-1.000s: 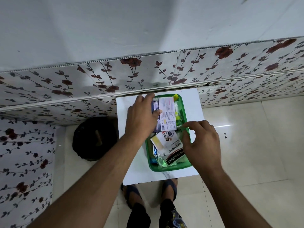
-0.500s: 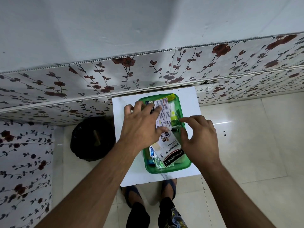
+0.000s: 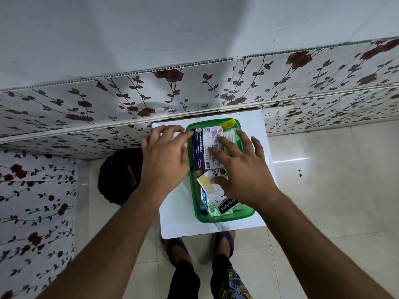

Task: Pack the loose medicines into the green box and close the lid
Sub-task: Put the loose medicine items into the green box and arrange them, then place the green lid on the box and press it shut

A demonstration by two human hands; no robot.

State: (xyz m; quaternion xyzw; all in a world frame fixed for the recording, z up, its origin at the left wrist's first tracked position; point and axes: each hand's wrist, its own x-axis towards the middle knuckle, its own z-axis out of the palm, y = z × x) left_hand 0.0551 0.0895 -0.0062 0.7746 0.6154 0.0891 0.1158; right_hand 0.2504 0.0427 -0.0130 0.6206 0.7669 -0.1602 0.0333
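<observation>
— Medicines: where are they found?

— Nearly all are seen inside the green box (image 3: 224, 217), which is set on a white board (image 3: 170, 212) against the flowered wall (image 3: 108, 108). A dressings pack (image 3: 207, 147) is laid flat across the far half; a plaster carton (image 3: 224, 203), a loose plaster (image 3: 207, 184) and foil strips (image 3: 210, 209) are heaped in the near half. A yellow-topped bag (image 3: 230, 122) is tucked at the far end.

— And the hands?

— The right hand (image 3: 244, 169) is spread wide, fingers splayed and pressed down on the dressings pack and the heap; nothing is gripped. The left hand (image 3: 166, 156) is held loosely open just beside the box's left wall, fingertips near the pack's far left corner; whether the pack is touched there cannot be told.

— Which step is judged to be in hand?

— Packing appears all but finished: no loose item is seen on the board. The contents are being flattened so they sit below the rim.

— What is called for next?

— The lid must be found; none is visible in this view. The heap should be kept low while the lid is lined up and pressed on, since the carton could foul the rim.
</observation>
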